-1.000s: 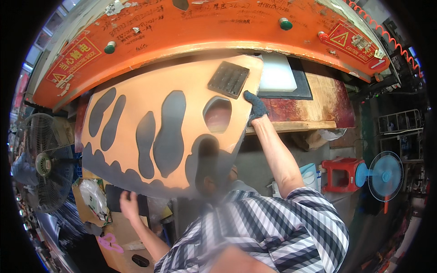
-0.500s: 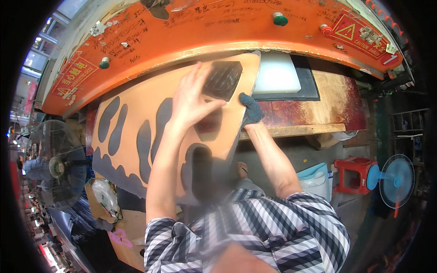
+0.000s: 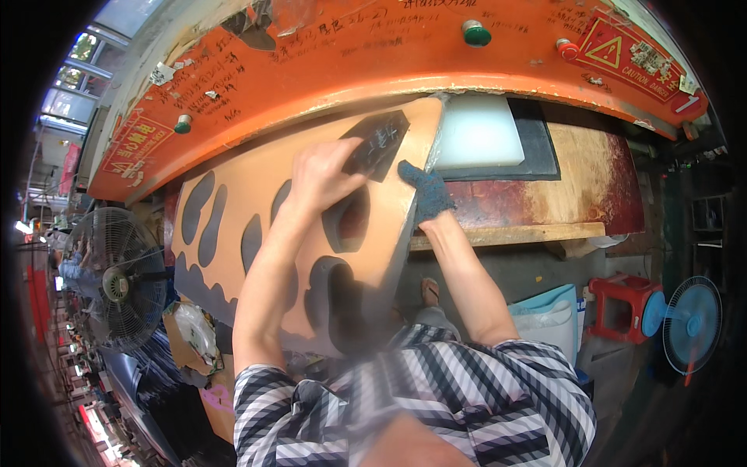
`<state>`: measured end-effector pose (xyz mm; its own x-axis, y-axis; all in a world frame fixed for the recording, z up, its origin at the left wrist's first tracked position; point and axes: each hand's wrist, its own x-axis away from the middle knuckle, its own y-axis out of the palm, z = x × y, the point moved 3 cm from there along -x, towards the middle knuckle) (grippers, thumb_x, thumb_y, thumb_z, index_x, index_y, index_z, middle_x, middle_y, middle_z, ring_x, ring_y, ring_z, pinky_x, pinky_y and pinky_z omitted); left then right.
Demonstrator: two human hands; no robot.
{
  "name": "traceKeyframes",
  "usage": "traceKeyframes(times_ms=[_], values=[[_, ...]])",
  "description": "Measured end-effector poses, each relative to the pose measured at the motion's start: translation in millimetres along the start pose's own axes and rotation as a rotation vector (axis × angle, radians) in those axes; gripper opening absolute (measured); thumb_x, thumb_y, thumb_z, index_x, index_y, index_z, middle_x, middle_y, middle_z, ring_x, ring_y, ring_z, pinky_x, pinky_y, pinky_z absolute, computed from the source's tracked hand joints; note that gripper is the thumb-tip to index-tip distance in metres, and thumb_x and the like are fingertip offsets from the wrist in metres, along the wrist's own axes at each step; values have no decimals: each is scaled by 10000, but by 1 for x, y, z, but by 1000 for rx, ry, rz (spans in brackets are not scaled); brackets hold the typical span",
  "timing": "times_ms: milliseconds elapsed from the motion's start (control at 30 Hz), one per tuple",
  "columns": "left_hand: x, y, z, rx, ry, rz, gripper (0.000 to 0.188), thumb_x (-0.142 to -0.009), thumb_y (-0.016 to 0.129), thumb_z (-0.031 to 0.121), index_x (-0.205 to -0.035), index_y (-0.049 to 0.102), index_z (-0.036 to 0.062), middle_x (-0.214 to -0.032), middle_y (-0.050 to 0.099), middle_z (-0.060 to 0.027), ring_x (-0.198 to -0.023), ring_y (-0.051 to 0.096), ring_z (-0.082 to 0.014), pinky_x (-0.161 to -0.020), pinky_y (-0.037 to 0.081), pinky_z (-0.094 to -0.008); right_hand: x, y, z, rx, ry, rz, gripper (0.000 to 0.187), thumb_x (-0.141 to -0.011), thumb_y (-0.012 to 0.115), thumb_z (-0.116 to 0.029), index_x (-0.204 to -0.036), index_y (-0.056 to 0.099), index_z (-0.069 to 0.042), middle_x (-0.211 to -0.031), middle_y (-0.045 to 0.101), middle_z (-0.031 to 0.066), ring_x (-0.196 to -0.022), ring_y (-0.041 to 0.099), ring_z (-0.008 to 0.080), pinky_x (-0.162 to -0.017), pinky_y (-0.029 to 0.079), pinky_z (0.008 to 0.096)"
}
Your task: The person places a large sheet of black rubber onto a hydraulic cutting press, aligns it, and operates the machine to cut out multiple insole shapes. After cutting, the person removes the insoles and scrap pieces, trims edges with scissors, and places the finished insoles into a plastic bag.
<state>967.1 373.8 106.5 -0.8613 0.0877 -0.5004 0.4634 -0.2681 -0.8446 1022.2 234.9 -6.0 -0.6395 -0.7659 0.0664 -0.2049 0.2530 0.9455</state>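
Note:
My bare left hand (image 3: 319,177) is closed on the left edge of a flat, dark, angular plate (image 3: 385,138) with pale handwriting on it. The plate is over the upper right part of a large tan sheet (image 3: 241,183), and whether it touches the sheet I cannot tell. Sole-shaped openings run across the sheet, dark inside; one opening (image 3: 348,222) lies just below my left hand. My right hand (image 3: 426,193), in a dark blue-grey glove, grips the sheet's right edge with the thumb on top; its other fingers are mostly hidden.
An orange machine beam (image 3: 350,66) with green buttons spans the far side. Beside the sheet, a white block (image 3: 478,136) rests on a dark mat (image 3: 537,148) on the worn worktable (image 3: 583,183). Fans (image 3: 117,284) stand at both sides; a red stool (image 3: 622,307) is at right.
My left hand's fingers, stretched out along the plate before, have curled in around its left edge. The plate has turned slightly. My right hand keeps its hold on the sheet.

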Motion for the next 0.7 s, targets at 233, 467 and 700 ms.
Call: traceKeyframes(times_ms=[233, 467, 700], values=[[46, -29, -9, 424, -559, 159, 412, -709, 770, 123, -1040, 584, -39, -892, 649, -73, -804, 622, -130, -745, 490, -241, -3, -32, 6, 110, 58, 293, 318, -840, 591, -82, -1140, 545, 11, -1022, 619, 146, -897, 627, 279, -764, 545, 392], [100, -19, -52, 1112, -1033, 576, 360, -792, 700, 136, -1091, 549, 2, -850, 604, -30, -715, 559, -73, -621, 454, -199, 3, -37, 10, 43, 67, 424, 291, -844, 579, -87, -1114, 533, 11, -968, 593, 126, -844, 607, 254, -735, 527, 369], [174, 13, -72, 1433, -1411, 832, 427, -782, 687, 329, -1082, 491, 98, -1008, 571, -76, -877, 581, -194, -769, 470, -325, 0, -65, 16, 109, 101, 515, 316, -832, 576, -96, -1127, 535, 8, -989, 596, 126, -876, 605, 271, -756, 520, 397]])
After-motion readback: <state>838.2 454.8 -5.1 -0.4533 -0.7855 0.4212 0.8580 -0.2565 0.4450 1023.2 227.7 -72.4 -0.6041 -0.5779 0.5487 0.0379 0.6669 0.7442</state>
